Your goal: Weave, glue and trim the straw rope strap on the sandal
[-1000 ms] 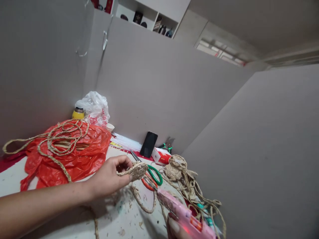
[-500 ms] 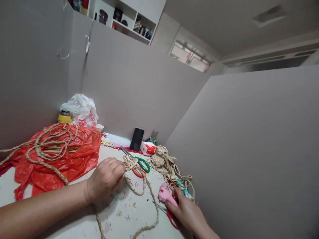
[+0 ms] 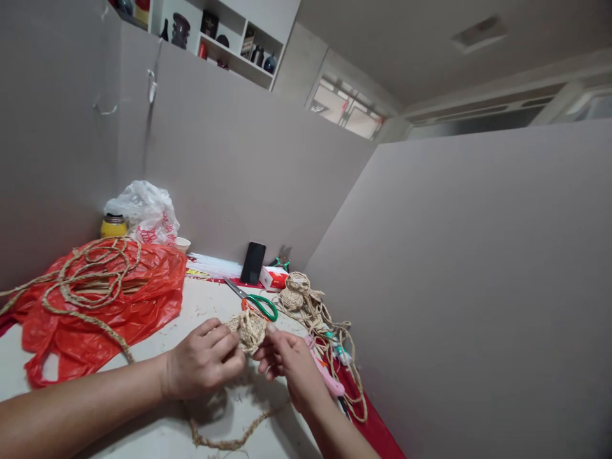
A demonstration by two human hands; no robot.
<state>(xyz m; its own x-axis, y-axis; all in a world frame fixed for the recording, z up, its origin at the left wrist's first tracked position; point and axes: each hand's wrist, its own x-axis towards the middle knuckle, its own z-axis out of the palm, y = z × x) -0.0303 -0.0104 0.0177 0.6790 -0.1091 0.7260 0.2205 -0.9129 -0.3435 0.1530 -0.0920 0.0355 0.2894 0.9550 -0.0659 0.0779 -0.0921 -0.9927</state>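
My left hand (image 3: 208, 358) is closed on the left edge of a small woven piece of braided straw rope (image 3: 252, 330). My right hand (image 3: 294, 366) pinches its right edge between thumb and fingers. The piece is held just above the white table. A length of straw braid (image 3: 232, 443) curves across the table below my hands. Right behind the piece lie scissors with green and orange handles (image 3: 264, 307), blades apart. A pink glue gun (image 3: 329, 380) rests to the right of my right wrist, which partly hides it.
A red plastic bag (image 3: 157, 287) with coiled straw braid (image 3: 90, 274) on it fills the left side. Coiled straw pieces (image 3: 296, 290) and loose cord pile up on the right. A phone (image 3: 253, 262), a small red-and-white box (image 3: 274, 278) and pliers (image 3: 284, 256) stand along the back panel.
My right hand has let go of the pink glue gun and moved left to take hold of the woven piece. My left hand still holds it. The view has shifted slightly right.
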